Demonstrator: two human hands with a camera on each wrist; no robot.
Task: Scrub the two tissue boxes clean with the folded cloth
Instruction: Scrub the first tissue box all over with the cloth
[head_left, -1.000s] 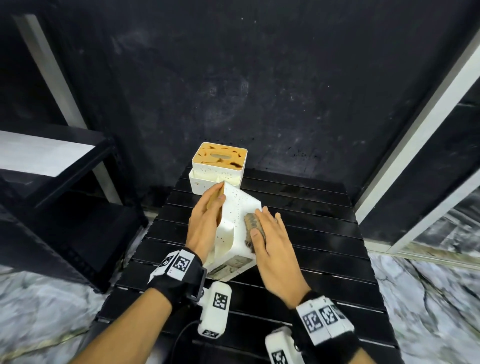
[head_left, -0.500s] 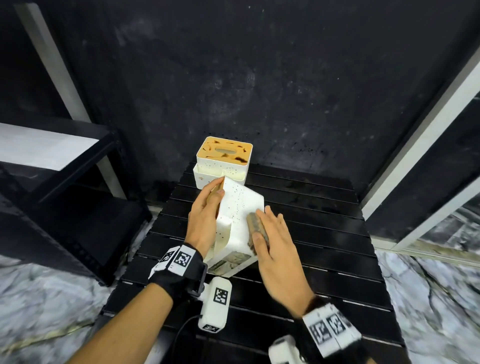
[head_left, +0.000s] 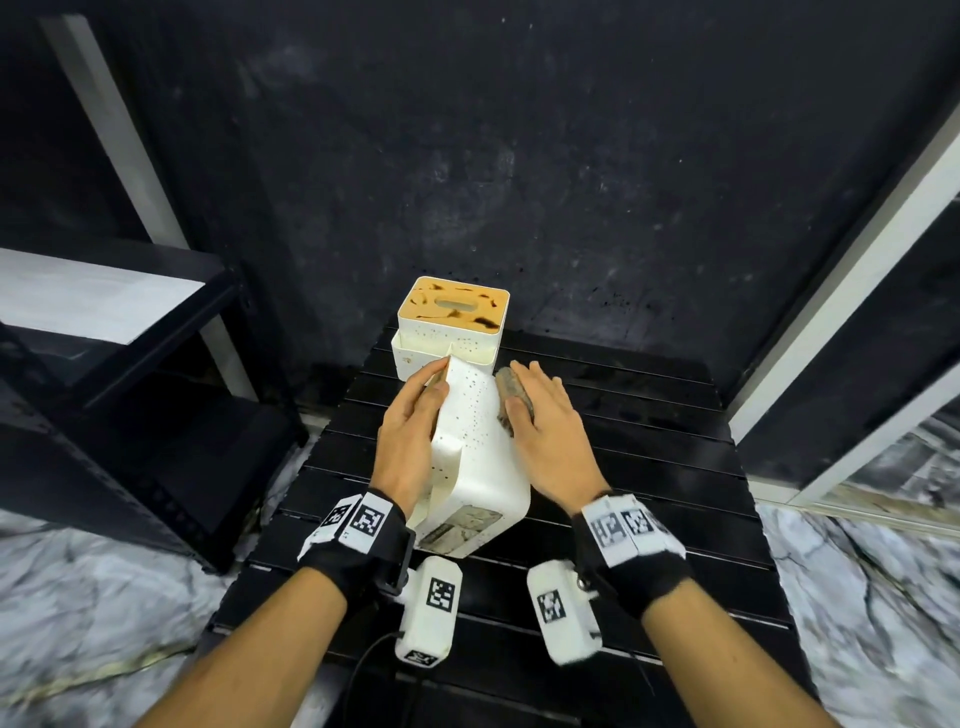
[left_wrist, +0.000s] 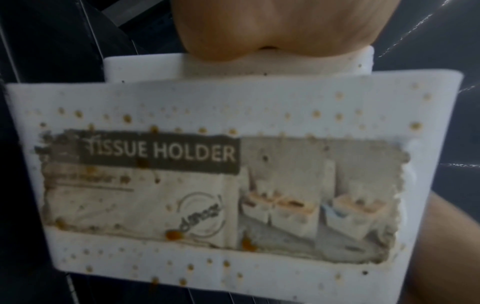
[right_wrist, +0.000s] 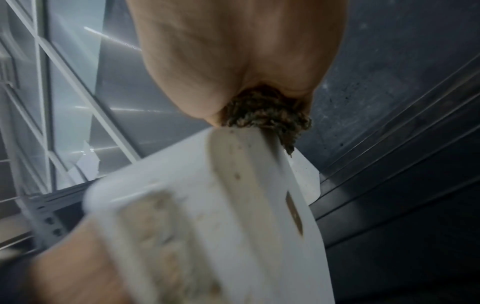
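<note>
A white tissue box speckled with brown spots lies tilted on its side on the black slatted table. My left hand lies with straight fingers against its left face and steadies it. My right hand presses the folded brown cloth flat against the box's right face, near the far end. The left wrist view shows the box's stained end with a torn "TISSUE HOLDER" label. In the right wrist view the cloth is wedged between my palm and the box. A second box with a stained orange lid stands upright behind.
A black shelf unit stands left of the table. A dark wall rises right behind the table's back edge. A white frame runs diagonally at the right. Marble floor surrounds the table.
My right hand has slid the cloth along the box's right face, away from me toward its far end. My left hand has kept its place on the left face.
</note>
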